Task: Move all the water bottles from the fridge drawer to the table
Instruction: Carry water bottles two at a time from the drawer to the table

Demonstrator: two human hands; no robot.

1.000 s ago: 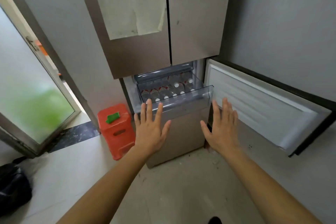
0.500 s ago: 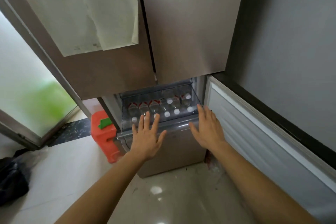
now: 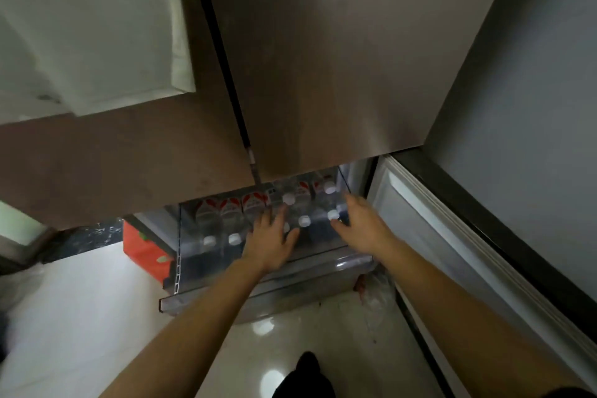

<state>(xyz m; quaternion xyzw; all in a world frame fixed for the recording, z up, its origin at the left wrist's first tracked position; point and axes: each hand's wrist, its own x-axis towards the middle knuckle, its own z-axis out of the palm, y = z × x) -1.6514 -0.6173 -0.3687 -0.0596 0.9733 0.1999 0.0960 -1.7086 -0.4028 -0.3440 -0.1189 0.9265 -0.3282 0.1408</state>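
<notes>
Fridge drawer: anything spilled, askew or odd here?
Nothing stands out in the drawer: the water bottles sit in neat rows, capped, with no spill. The only oddity is a crumpled plastic bag lying on the floor beside its right corner.

I am looking at a brown fridge filling most of my view, with pale sheets hanging on its left door. A grey wall is rising on the right. Below, a glossy pale floor is throwing back bright spots of light. A red box is sitting beside the fridge, near a dark stone strip. Greenish daylight is coming through glass at far left.
</notes>
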